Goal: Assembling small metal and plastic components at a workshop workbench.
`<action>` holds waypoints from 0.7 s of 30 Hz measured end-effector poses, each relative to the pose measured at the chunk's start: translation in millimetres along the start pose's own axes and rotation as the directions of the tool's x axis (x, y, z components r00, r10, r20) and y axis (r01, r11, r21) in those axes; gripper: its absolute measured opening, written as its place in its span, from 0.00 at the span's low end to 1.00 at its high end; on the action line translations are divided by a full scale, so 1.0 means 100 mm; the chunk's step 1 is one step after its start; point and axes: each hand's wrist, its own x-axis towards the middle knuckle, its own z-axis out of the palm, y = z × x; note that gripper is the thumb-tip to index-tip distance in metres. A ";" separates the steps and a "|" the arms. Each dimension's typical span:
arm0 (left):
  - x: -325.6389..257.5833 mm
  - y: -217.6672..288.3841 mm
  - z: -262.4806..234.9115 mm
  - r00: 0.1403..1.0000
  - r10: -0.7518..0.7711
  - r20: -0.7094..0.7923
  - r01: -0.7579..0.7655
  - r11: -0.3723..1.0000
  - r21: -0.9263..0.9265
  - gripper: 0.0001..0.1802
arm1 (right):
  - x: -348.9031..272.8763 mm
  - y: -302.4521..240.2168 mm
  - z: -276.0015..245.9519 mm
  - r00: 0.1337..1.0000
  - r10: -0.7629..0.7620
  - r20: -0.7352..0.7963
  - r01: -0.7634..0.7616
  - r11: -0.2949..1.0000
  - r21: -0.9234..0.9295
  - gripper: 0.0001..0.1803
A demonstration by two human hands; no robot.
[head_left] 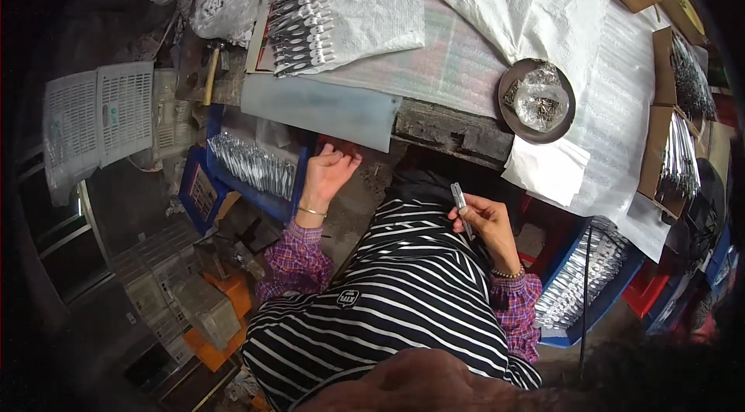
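Observation:
My right hand (490,227) is closed around a slim silver metal piece (459,196), which looks like two narrow strips lying together. It is held over my striped apron, its upper end sticking out past the fingers. My left hand (332,173) is raised at the table's front edge, beside a blue crate (299,171). Its fingers are loosely bent and apart, and I see nothing held in them. Part of the fingertips lies in shadow near something red. Inside that crate stands a row of silver metal pieces (252,167).
On the table, silver pieces with white ovals (310,16) lie in a row on white cloth. A brown dish (504,117) holds bagged small parts. Cardboard boxes (658,133) of thin metal pieces stand at right, above another blue crate (578,327). A hammer (212,74) lies at left.

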 end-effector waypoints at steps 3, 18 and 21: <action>-0.17 0.11 -0.12 0.973 0.086 0.213 -0.081 0.996 -0.030 0.31 | 0.01 0.00 0.00 1.000 0.013 0.020 -0.013 1.000 0.004 0.17; 0.10 -0.16 -0.23 0.996 -0.075 0.041 0.070 0.990 0.122 0.01 | -0.01 -0.02 0.00 1.000 -0.023 -0.010 0.022 0.999 -0.036 0.16; 0.03 -0.26 -0.04 0.991 -0.127 0.051 0.099 0.924 0.368 0.10 | 0.01 -0.03 -0.01 0.999 -0.035 0.001 0.036 0.998 -0.050 0.17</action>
